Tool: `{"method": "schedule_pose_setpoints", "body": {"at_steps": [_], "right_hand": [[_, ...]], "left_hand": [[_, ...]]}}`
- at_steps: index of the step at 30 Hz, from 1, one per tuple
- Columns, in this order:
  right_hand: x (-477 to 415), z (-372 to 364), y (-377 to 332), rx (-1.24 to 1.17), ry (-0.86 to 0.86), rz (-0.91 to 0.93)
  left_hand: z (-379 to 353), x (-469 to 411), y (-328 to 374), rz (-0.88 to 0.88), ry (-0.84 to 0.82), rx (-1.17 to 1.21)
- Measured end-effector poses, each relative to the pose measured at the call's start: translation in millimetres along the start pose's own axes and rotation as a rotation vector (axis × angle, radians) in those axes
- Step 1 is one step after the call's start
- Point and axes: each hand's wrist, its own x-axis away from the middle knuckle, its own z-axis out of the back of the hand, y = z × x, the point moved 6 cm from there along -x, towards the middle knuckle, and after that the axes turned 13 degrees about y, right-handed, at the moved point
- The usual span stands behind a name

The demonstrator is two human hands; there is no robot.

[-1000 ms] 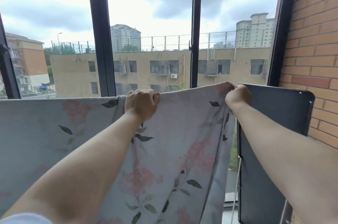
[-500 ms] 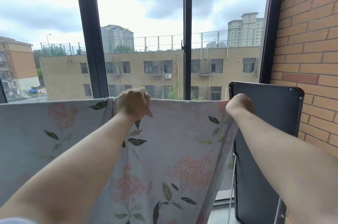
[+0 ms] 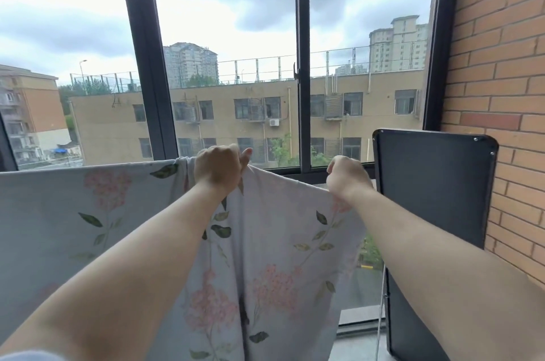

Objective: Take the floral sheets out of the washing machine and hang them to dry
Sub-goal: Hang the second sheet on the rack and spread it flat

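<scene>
So on the far left the floral sheet (image 3: 88, 228) stretches out flat, its top edge running pretty level from the edge of the view toward the middle. It's pale grey-blue with pink flower clusters and dark green leaves, and it hangs down in front of the big window (can't tell what the top edge is draped over, if anything). Behind it are the dark window frame (image 3: 147, 65) bars and a tan building (image 3: 236, 113) across the way under a cloudy sky.

Moving right, the left hand (image 3: 218, 167) is clenched over the sheet's top edge, fingers curled down over the fabric with the thumb poking up on its right side. The fabric bunches a bit just left of that hand. From there the edge dips and sags over to the right hand (image 3: 348, 175), which grasps the sheet's upper right end, knuckles up and fingers curled around the cloth. The sheet's right side drops down loose below that arm.

Just beside the right hand stands a tall black panel (image 3: 433, 189) with rounded corners, up against the brick wall (image 3: 501, 65).
</scene>
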Motion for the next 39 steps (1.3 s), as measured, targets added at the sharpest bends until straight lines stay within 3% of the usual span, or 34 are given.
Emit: {"method": "schedule_pose_setpoints", "body": {"at_steps": [3,6,10,13,16,18,20,26,33,39], "right_hand": [[8.3,-11.7,-45.0,-0.108,-0.04,0.135],[15.9,-20.5,-91.7,-0.171,-0.041,0.256],[32.1,-33.7,-157.0,-0.253,-0.032,0.444],[50.8,-40.8,-206.8,-0.33,-0.01,0.57],[69.1,-57.3,-252.2,-0.387,-0.096,0.622],[77.7,-78.2,-268.3,-0.282,-0.182,0.642],[82.8,-93.1,-270.7,-0.155,-0.134,0.694],[80.6,-100.5,-263.5,-0.166,-0.02,0.705],[82.6,-100.5,-264.4,-0.079,0.113,0.644],[85.6,-99.8,-266.4,0.038,0.209,0.568]], "left_hand": [[3.8,-5.3,-3.1,0.133,-0.03,0.225],[20.9,-10.5,-23.0,0.294,0.055,0.484],[36.3,-0.7,-80.7,0.412,0.16,0.262],[24.6,15.2,-120.5,0.429,-0.024,0.032],[18.3,24.1,-136.6,0.309,-0.121,-0.026],[20.4,27.7,-144.2,0.258,-0.115,-0.032],[23.6,31.2,-156.9,0.259,-0.095,-0.029],[33.9,42.5,-212.6,0.322,-0.075,-0.098],[30.7,42.8,-227.4,0.303,-0.098,-0.061],[50.2,57.6,-303.9,0.301,-0.042,-0.093]]}}
